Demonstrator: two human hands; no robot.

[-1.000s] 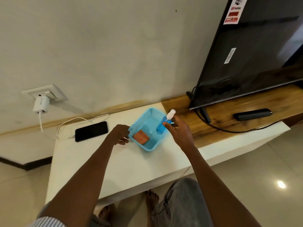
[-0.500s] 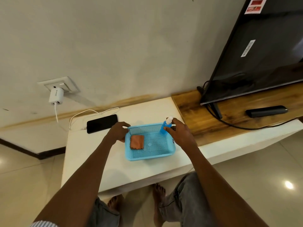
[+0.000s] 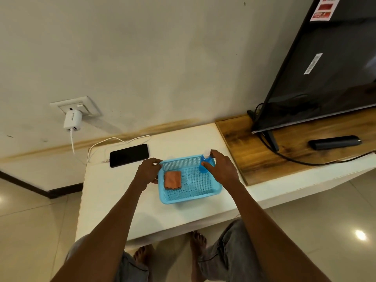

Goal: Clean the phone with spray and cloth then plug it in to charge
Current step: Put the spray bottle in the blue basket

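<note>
On the white bench point(image 3: 114, 200), the left hand point(image 3: 147, 173) pinches the basket point(image 3: 190, 197) rim to steady it while the right hand point(image 3: 221, 169) closes, seemingly, around the spray point(image 3: 204, 166) to lift it, the cloth point(image 3: 172, 179) inside, the phone point(image 3: 129, 155) just beyond.

Phone point(image 3: 129, 155) flat, seemingly cabled; spray point(image 3: 204, 165), cloth point(image 3: 172, 179) basketed.

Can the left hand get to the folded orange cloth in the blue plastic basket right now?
Probably yes. The left hand grips the blue plastic basket rim right beside the folded orange cloth, which lies uncovered; it would have to let go first.
</note>
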